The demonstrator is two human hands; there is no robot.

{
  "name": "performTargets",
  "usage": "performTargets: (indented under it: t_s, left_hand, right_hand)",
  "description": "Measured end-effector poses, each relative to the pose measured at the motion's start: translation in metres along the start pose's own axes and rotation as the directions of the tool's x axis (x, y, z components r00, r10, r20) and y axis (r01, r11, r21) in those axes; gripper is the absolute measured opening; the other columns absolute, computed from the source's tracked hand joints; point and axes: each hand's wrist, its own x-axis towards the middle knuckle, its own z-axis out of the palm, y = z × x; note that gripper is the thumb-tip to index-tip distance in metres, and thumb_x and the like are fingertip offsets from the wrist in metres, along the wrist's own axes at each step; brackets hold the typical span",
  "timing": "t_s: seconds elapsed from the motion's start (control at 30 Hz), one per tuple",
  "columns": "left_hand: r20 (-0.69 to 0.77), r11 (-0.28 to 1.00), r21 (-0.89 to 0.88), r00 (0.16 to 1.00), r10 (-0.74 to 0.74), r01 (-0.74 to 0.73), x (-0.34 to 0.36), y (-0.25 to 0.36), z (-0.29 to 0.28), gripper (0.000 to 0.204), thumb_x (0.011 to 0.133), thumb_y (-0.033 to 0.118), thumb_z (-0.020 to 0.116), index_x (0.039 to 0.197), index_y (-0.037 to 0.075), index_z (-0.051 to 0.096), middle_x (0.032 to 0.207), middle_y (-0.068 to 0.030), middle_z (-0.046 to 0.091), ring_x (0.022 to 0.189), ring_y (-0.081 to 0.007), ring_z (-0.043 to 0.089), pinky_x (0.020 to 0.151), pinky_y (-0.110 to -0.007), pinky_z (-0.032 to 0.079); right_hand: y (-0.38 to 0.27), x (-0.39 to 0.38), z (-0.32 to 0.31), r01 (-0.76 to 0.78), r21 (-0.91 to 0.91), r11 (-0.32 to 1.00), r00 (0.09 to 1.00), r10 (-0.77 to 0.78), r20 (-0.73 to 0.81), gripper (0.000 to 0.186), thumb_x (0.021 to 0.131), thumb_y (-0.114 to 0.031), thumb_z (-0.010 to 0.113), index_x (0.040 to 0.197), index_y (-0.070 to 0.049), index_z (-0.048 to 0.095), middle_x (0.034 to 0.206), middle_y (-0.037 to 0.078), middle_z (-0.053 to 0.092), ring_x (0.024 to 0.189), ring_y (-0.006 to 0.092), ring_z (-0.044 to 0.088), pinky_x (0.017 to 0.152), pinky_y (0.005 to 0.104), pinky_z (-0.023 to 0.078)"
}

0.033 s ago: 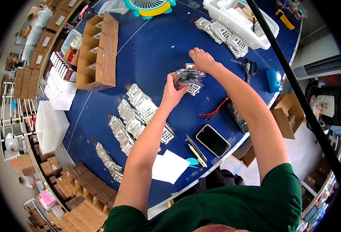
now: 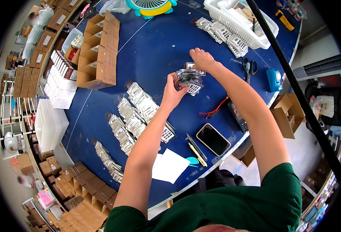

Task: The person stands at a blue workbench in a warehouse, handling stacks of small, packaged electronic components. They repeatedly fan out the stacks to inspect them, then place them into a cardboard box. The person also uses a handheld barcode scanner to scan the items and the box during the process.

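My left hand (image 2: 173, 92) is closed around a thick bunch of small flat silvery packets (image 2: 188, 78), held above the blue table, with the thumb toward me. Just beyond it, my right hand (image 2: 202, 60) has its fingers curled together; whatever they might hold is hidden. Part of a white-labelled packet (image 2: 196, 68) shows beneath the right wrist, close to the bunch. Left of my left forearm, overlapping rows of similar packets (image 2: 141, 100) lie on the table, with a shorter row (image 2: 107, 161) nearer to me.
Around my arms lie a phone (image 2: 213, 139), pens (image 2: 197, 152), white paper (image 2: 171, 166), a handheld device (image 2: 238, 115) and scissors (image 2: 250, 66). A white basket (image 2: 263, 40) stands far right beside more packets (image 2: 224, 34). Divided cardboard boxes (image 2: 106, 58) stand at left, a fan (image 2: 151, 5) far back.
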Motion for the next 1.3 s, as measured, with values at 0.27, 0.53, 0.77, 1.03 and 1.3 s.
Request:
performTargets:
  t_s: [0.27,0.53,0.77,1.03,1.3]
  left_hand:
    - [-0.062,0.996,-0.094,0.998,-0.017,0.011,-0.12,0.059,-0.044,0.066,0.084,0.003,0.078,0.136,-0.002,0.037,0.121,-0.0128,0.063,0.108,-0.0163,0.063,0.096,-0.031,0.05]
    - [-0.251,0.998,-0.013,0.966,0.062,-0.068,-0.278,0.052,-0.078,0.073,0.084,0.0,0.078,0.14,-0.004,0.033,0.123,-0.0135,0.056,0.109,-0.0175,0.06,0.094,-0.031,0.051]
    - [-0.425,0.985,-0.087,0.9,0.096,-0.147,-0.429,0.012,-0.067,0.068,0.08,-0.007,0.078,0.134,-0.001,0.038,0.119,-0.0077,0.058,0.101,-0.0125,0.06,0.088,-0.027,0.049]
    - [-0.547,0.997,-0.007,0.835,0.065,-0.082,-0.553,-0.012,-0.053,0.062,0.084,-0.001,0.076,0.135,-0.001,0.041,0.12,-0.0091,0.059,0.105,-0.0167,0.062,0.092,-0.03,0.052]
    - [-0.537,0.992,0.099,0.835,0.118,-0.077,-0.567,-0.058,-0.063,0.062,0.086,0.007,0.079,0.134,0.0,0.04,0.116,-0.0058,0.059,0.099,-0.0096,0.056,0.087,-0.026,0.049]
  right_hand:
    - [0.061,0.039,0.038,-0.005,-0.034,0.999,0.976,0.013,0.219,0.051,0.067,-0.038,0.092,0.103,-0.005,0.077,0.111,0.015,0.075,0.104,0.0325,0.072,0.088,0.0456,0.058]
    - [0.006,0.012,0.023,-0.367,-0.107,0.924,0.908,0.381,0.173,0.07,0.061,-0.042,0.096,0.115,-0.003,0.074,0.119,0.014,0.073,0.108,0.0307,0.072,0.09,0.045,0.057]
    - [-0.048,-0.053,0.022,-0.221,0.007,0.975,0.973,0.22,0.076,0.059,0.063,-0.039,0.093,0.106,-0.001,0.076,0.108,0.012,0.076,0.097,0.028,0.075,0.081,0.039,0.06]
    - [-0.258,-0.226,0.053,0.669,0.306,0.677,0.738,-0.557,-0.38,0.025,0.091,-0.025,0.067,0.107,-0.006,0.068,0.093,0.025,0.068,0.088,0.0445,0.064,0.077,0.0491,0.051]
    - [-0.382,-0.356,0.125,0.679,0.565,0.468,0.467,-0.87,0.16,0.041,0.106,-0.037,0.054,0.115,-0.001,0.07,0.097,0.019,0.072,0.092,0.0285,0.069,0.085,0.0403,0.052]
